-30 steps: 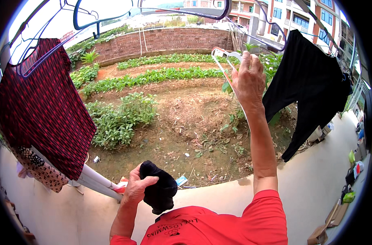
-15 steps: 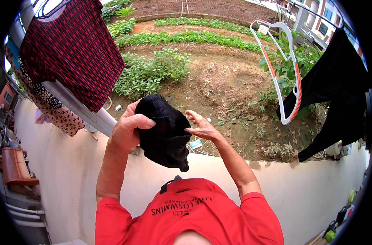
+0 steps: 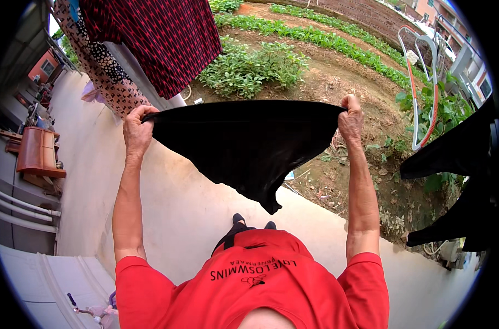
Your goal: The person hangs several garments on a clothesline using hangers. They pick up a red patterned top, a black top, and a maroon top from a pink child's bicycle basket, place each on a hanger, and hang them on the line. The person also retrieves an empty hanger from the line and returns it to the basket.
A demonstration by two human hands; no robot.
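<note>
A black garment (image 3: pixel 244 143) with an elastic-looking waistband is pulled wide in front of me. My left hand (image 3: pixel 137 133) is closed on one end of its top edge, and my right hand (image 3: pixel 351 120) grips the other end. The top edge runs taut between them, while the lower part tapers to a bunched tip above my feet. Its exact kind is hard to make out. Past my right hand, a white and orange hanger (image 3: pixel 435 104) hangs with no clothing on it.
At upper left hang a red and black patterned top (image 3: pixel 156 38) and a pink printed garment (image 3: pixel 104 66). Dark clothing (image 3: pixel 449 148) hangs at far right. Ahead lies a garden bed with leafy plants (image 3: pixel 255 66). A brown wooden piece (image 3: pixel 38 151) stands on the left, beside the pale concrete floor (image 3: pixel 90 181).
The black garment was bunched up, with my right hand open beside it. Now both hands grip it and have spread far apart, stretching its top edge. My view has turned left.
</note>
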